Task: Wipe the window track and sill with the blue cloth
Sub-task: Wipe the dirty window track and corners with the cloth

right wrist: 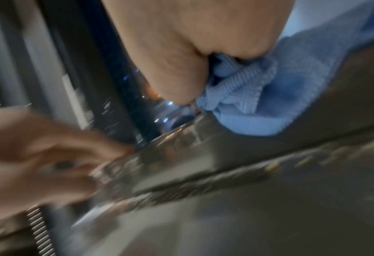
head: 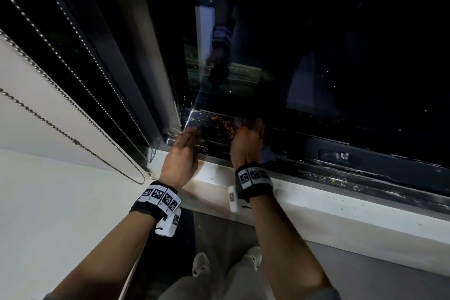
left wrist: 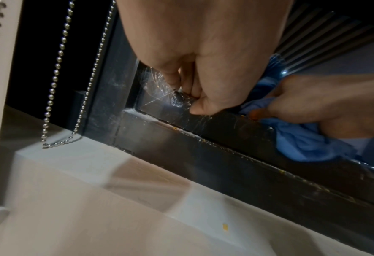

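The dark window track [head: 216,129] runs along the bottom of the pane, dotted with yellow-orange specks at its left end. My right hand [head: 248,125] grips the bunched blue cloth [head: 267,154] and holds it down on the track. Close up, the cloth [right wrist: 247,104] bulges out under the curled fingers of that hand [right wrist: 190,97]. My left hand [head: 193,133] is at the track's left corner. In the left wrist view its fingertips [left wrist: 186,98] pinch the edge of a crinkled clear film [left wrist: 157,81] there, with the cloth [left wrist: 302,142] just to the right. The white sill [head: 316,202] lies in front.
Bead chains [head: 73,139] of a blind hang at the left and end on the sill [left wrist: 56,147]. A small latch [head: 341,155] sits in the frame to the right. The dark glass [head: 316,44] reflects my arms. My shoes [head: 202,263] stand on the floor below.
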Available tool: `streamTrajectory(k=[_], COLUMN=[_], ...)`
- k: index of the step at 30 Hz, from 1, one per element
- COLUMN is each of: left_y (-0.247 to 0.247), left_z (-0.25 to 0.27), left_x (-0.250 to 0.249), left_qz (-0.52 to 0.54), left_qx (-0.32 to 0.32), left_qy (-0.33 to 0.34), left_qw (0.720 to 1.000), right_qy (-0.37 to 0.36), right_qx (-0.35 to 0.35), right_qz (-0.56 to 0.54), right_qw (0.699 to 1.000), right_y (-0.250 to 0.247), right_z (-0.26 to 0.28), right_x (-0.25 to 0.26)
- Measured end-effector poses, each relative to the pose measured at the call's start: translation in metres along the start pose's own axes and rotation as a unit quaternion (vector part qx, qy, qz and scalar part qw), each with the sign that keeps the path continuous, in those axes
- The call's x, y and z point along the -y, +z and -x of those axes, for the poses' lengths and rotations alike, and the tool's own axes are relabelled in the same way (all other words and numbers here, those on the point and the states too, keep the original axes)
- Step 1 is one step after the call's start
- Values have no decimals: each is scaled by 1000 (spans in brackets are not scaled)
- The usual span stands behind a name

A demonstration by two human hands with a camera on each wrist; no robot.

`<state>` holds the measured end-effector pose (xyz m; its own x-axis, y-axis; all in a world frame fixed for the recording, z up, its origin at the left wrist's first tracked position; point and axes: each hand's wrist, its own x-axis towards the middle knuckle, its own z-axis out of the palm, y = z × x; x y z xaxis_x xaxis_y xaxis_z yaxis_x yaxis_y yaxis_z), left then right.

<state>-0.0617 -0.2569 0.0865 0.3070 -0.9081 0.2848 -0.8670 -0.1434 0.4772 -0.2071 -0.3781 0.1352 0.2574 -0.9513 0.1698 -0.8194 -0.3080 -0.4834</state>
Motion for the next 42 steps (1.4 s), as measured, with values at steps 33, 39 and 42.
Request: streamTrajectory(k=[33,39,42], left_y=[-42,-52,-53], left_z=[6,-7,-5], left_x=[21,13,9], left_qz=[89,67,71], left_qx=[-94,-115,-98], left_qy=[-120,-150,-156], left_qw=[984,980,980], right_qy=[-109,-90,-133], right_qx=[88,58,91], right_qz=[49,50,33], right_qw=[989,993,986], right_y=[12,15,23], right_z=[-14,-12,-12], right_x=[43,43,60])
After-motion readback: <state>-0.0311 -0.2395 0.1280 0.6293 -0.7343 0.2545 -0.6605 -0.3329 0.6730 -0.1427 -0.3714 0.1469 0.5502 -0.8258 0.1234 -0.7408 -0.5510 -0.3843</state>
